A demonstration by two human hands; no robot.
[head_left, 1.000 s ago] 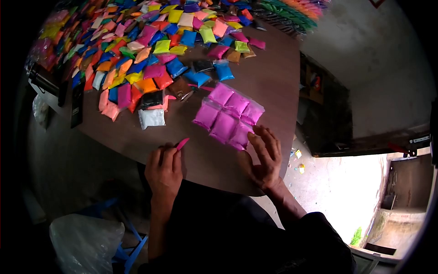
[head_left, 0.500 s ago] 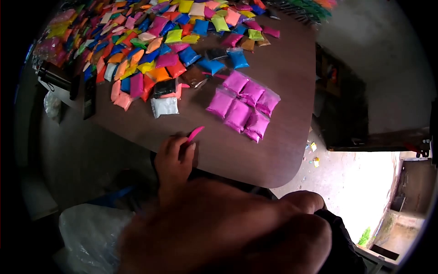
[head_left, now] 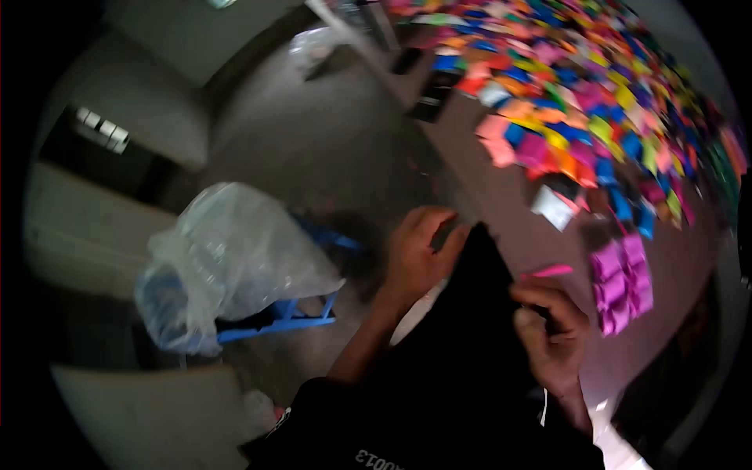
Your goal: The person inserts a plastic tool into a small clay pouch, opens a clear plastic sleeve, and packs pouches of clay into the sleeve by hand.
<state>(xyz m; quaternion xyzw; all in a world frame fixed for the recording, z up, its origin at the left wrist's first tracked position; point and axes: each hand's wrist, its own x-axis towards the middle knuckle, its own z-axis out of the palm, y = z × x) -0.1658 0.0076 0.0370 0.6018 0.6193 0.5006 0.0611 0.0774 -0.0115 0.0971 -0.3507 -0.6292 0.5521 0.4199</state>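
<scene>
Gripping black cloth (head_left: 478,313) at the table edge (head_left: 470,211), both hands (head_left: 415,254) close.

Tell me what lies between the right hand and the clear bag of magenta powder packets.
Head view: bare brown tabletop separates the right hand from the clear bag of magenta powder packets; a small pink strip lies just above.

Single head-worn view, fisheye, tilted down and rolled hard — counter (head_left: 509,211) runs diagonally up to the right, floor and plastic bag (head_left: 227,258) at left. Close range — both hands fill lower centre. No second view.
</scene>
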